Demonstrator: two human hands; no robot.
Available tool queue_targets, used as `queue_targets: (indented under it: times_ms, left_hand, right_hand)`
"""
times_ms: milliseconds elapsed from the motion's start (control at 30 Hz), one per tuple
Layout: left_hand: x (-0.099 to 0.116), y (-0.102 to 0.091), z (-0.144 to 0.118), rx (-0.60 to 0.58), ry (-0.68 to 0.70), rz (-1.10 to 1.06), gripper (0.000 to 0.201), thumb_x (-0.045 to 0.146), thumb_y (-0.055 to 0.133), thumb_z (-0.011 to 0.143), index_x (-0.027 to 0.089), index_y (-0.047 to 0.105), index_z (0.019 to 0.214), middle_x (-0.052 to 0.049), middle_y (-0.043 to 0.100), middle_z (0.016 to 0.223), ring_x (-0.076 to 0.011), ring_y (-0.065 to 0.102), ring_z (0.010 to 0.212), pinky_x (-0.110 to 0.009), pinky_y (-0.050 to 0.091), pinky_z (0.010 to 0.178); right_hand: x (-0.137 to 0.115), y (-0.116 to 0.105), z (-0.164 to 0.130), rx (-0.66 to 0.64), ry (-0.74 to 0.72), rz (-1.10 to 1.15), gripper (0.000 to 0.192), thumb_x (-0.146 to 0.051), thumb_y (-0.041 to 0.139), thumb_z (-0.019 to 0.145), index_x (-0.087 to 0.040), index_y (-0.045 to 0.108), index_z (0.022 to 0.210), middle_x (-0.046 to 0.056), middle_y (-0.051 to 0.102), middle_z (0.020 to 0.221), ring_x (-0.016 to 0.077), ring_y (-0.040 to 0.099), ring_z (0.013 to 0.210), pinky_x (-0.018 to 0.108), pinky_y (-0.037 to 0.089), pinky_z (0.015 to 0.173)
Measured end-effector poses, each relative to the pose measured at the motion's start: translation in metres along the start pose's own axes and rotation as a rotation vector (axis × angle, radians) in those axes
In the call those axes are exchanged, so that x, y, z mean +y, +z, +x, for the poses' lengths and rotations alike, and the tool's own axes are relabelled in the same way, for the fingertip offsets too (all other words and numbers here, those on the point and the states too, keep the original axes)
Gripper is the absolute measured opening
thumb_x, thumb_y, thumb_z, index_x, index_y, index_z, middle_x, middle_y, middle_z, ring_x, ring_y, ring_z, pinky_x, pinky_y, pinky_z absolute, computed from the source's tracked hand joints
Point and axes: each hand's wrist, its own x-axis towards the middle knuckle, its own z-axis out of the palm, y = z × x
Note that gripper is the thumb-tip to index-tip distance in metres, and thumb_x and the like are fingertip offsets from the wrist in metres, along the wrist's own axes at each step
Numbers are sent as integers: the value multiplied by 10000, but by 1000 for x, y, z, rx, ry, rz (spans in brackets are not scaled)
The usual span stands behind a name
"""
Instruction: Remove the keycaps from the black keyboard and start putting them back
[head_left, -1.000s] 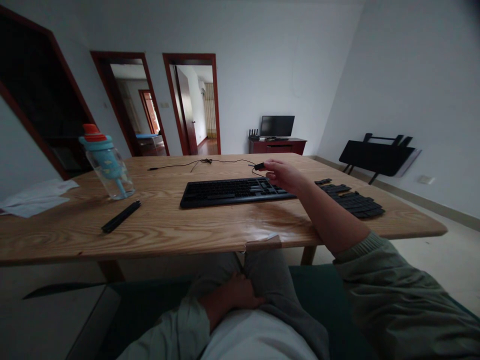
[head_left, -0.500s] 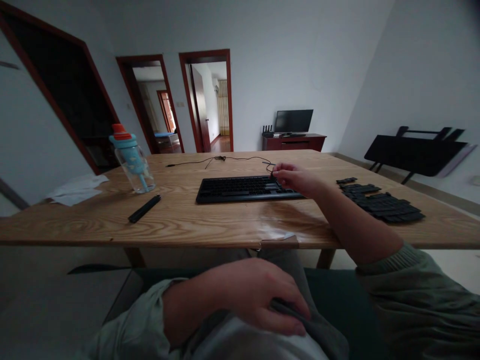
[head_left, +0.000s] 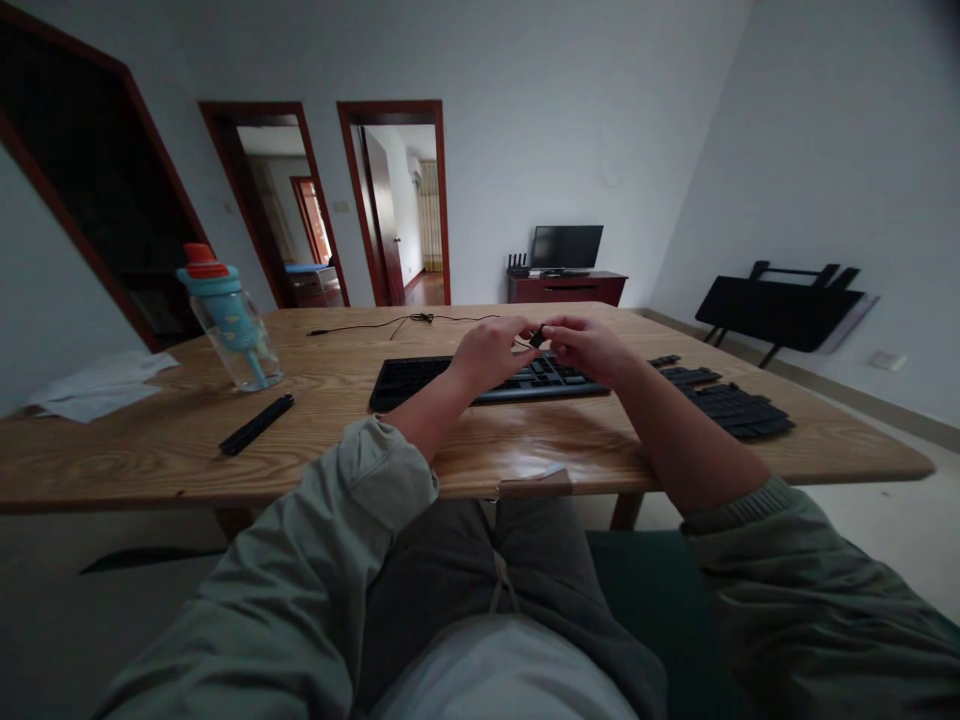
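My left hand (head_left: 491,352) and my right hand (head_left: 589,347) meet above the keyboard, fingertips pinched together. Between them is a small black keycap (head_left: 537,337), held from both sides; its details are too small to make out. A thin dark wire shows beside the left fingertips, and I cannot tell whether it belongs to the cable behind. Below lies the black keyboard (head_left: 409,382), flat on the table and partly covered by my hands and wrists. Right of my right forearm, many black keycaps (head_left: 742,410) lie in close rows.
On the wooden table (head_left: 322,465) a slim black bar (head_left: 256,424), a clear bottle (head_left: 236,335) with a red and blue lid and white tissues (head_left: 105,385) lie to the left. A black cable (head_left: 360,325) runs behind the keyboard. Tape (head_left: 536,485) covers part of the front edge.
My left hand has risen from my lap to the small keycap at my right fingertips. My right hand stays over the keyboard. The view has turned slightly right.
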Motion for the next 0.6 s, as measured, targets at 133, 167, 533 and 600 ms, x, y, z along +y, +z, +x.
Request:
queue_targets:
  times_ms: [133,167,533,600]
  left_hand:
    - [2,8,-1,31,6,-1,367,248,709,849,215,682,1214,-42,752,1035,-165,668,830,-304,513,803]
    - [1,8,-1,34,9,4,380,248,709,850,217,678,1227,-41,750,1042,-163,665,826,-301,512,798]
    - [-15,4,-6,39,-27,7,368,358,775,817,222,675,1143,-28,712,992,-149,621,760,-284,488,720]
    - [-23,0,-7,107,-86,4,384,366,803,788,209,662,1109,-19,701,963,-133,589,697,-278,474,679]
  right_hand:
    - [-1,-8,1,-15,-31,-16,377,-426,858,636,-191,713,892,-24,579,688,76,422,580,224,307,498]
    - [-1,-8,2,-22,-37,-28,376,-430,853,643,-191,717,899,-24,580,688,74,417,577,225,302,499]
    - [7,-7,9,56,-31,-219,382,-462,765,724,-207,717,1004,37,696,903,122,536,718,254,408,639]
    - [11,-17,15,200,-18,-291,350,-440,704,768,-203,707,1027,71,710,1054,159,591,861,275,435,723]
